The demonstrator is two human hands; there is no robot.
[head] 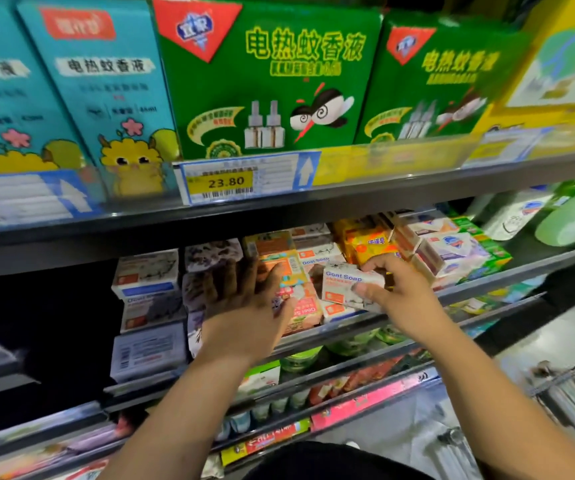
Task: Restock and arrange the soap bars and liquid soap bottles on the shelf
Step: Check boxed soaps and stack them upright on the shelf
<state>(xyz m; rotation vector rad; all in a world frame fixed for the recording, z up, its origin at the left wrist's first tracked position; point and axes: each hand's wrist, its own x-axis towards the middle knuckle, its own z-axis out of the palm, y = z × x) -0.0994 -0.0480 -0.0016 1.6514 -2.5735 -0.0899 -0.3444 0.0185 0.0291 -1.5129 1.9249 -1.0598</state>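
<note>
On the middle shelf [348,327] lie stacked soap bar boxes. My right hand [400,292] grips a white "Goat Soap" box [345,284] between thumb and fingers, just above other Goat Soap boxes. My left hand [244,299] reaches in with straight fingers and rests against an orange soap box [291,271] and the dark-patterned boxes [210,258] beside it. White and blue boxes [145,275] stack at the left; yellow bars [369,244] and Safeguard multipacks [459,251] sit at the right. Liquid soap bottles [518,216] stand at the far right, one pale green [573,220].
The shelf above carries green [268,81] and teal [99,84] mosquito-repellent boxes with a 23.80 price tag [225,183]. Lower shelves [314,386] hold small packets and tubes. A metal cart [570,393] stands on the floor at the lower right.
</note>
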